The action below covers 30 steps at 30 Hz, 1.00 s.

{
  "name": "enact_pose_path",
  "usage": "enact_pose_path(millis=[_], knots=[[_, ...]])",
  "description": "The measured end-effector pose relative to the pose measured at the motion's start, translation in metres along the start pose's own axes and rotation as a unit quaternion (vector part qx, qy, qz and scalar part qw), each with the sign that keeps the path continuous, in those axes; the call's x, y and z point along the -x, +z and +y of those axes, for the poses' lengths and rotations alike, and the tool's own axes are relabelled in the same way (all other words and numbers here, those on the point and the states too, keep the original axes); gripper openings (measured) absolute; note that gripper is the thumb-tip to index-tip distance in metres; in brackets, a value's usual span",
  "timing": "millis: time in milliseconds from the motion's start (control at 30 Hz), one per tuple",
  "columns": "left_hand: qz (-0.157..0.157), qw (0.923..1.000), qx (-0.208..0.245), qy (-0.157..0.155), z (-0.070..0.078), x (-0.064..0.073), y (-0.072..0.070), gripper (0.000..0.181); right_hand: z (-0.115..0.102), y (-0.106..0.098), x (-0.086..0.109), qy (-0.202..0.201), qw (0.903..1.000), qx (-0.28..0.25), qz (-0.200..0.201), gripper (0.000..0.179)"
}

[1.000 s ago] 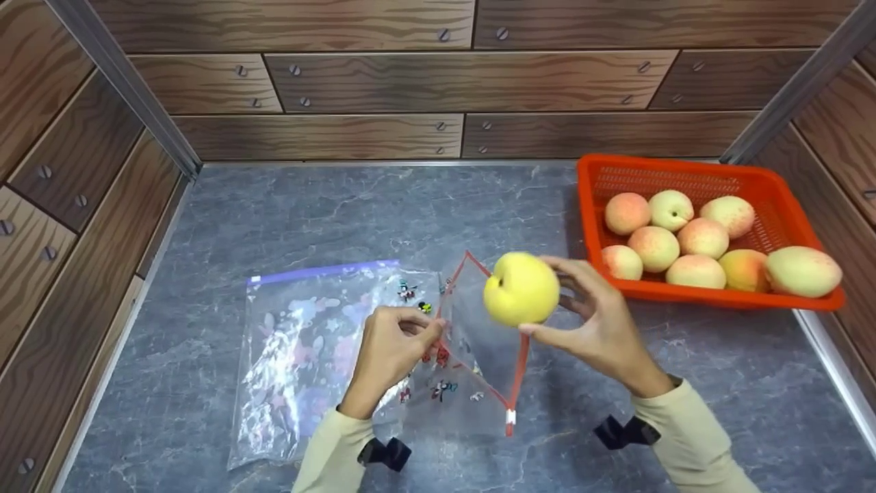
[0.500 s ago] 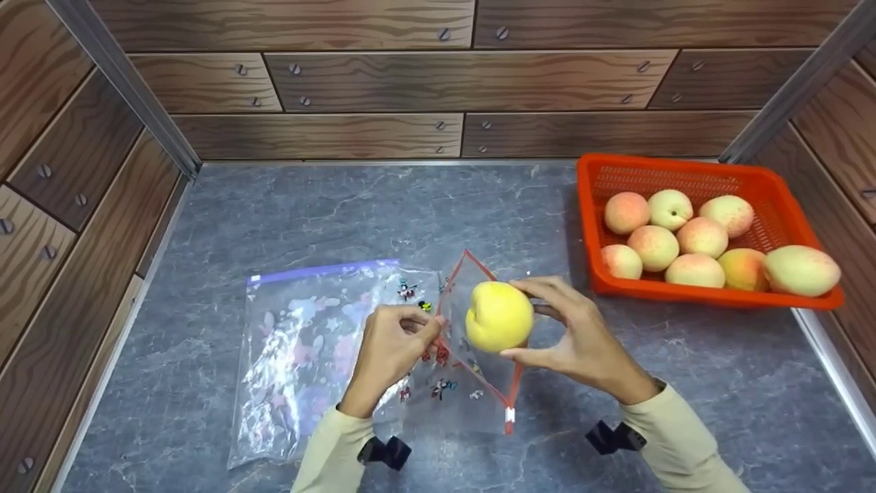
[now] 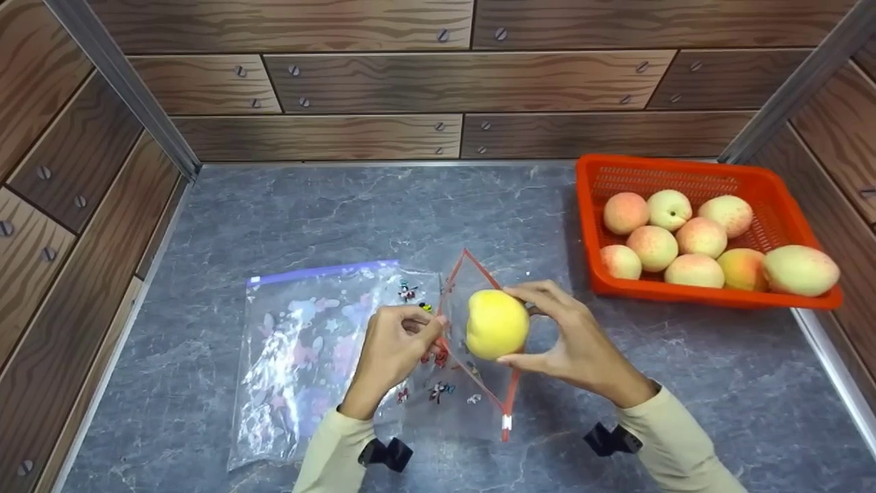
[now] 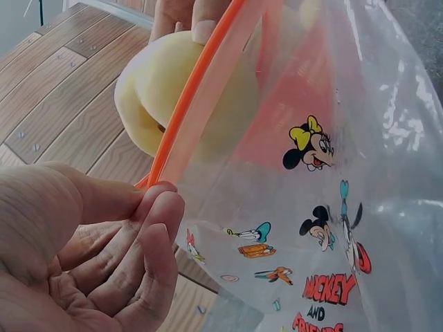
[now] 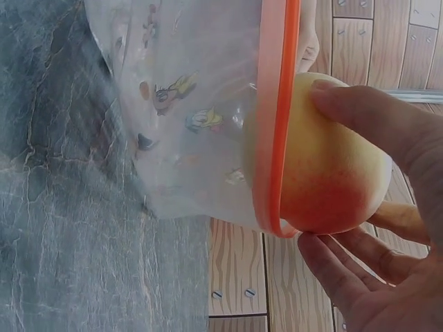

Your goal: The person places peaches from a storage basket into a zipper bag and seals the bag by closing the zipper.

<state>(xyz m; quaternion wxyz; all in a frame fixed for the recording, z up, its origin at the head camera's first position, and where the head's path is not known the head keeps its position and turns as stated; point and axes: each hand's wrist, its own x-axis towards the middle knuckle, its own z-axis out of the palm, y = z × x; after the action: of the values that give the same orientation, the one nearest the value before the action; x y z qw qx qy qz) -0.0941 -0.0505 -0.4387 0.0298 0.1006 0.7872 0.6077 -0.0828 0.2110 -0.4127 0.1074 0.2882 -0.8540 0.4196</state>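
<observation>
A yellow peach (image 3: 497, 325) with a red blush on one side sits between the thumb and fingers of my right hand (image 3: 582, 342). It is at the mouth of a clear zip bag (image 5: 187, 131) printed with cartoon characters, and its front part lies behind the bag's orange-red rim (image 5: 273, 138) in the right wrist view. My left hand (image 3: 397, 349) pinches one side of that rim between thumb and fingertips, holding the mouth spread into a diamond. The white slider (image 3: 507, 423) hangs at the near corner of the mouth.
A second clear bag with a purple zip (image 3: 321, 271) lies flat on the grey marbled table (image 3: 342, 212), left of the left hand. At the right stands a red plastic basket (image 3: 684, 296) with several peaches (image 3: 702, 237). Wood-patterned walls (image 3: 363, 137) enclose the table.
My right hand has brought the peach down and to the left, from above the bag's far rim into its mouth. The left hand has kept its place on the rim.
</observation>
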Motion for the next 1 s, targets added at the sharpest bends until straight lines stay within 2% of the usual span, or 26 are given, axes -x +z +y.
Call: enact_pose_path(millis=[233, 533, 633, 733, 900, 1000], knots=[[-0.001, 0.9999, 0.005, 0.011, 0.006, -0.001, 0.004, 0.017, -0.002, -0.003, -0.002, -0.008, 0.9983, -0.053, 0.023, 0.056], [0.003, 0.9995, 0.029, 0.007, 0.010, -0.002, 0.005, 0.018, 0.004, -0.016, -0.004, -0.019, 0.9921, -0.083, 0.092, 0.045], [0.002, 0.9991, 0.043, 0.005, 0.010, -0.002, 0.003, 0.019, 0.007, -0.031, -0.007, -0.006, 0.9899, -0.062, 0.127, 0.040], [0.006, 0.9988, 0.047, 0.006, 0.009, -0.003, 0.001, 0.019, 0.013, -0.053, -0.012, 0.016, 0.9835, -0.032, 0.177, 0.036], [0.017, 0.9988, 0.046, 0.007, 0.005, -0.004, -0.002, 0.018, 0.033, -0.099, -0.024, 0.041, 0.9634, 0.037, 0.262, 0.030], [0.021, 0.9987, 0.047, 0.001, 0.003, -0.004, -0.004, 0.018, 0.046, -0.124, -0.032, 0.071, 0.9511, 0.108, 0.281, 0.031]])
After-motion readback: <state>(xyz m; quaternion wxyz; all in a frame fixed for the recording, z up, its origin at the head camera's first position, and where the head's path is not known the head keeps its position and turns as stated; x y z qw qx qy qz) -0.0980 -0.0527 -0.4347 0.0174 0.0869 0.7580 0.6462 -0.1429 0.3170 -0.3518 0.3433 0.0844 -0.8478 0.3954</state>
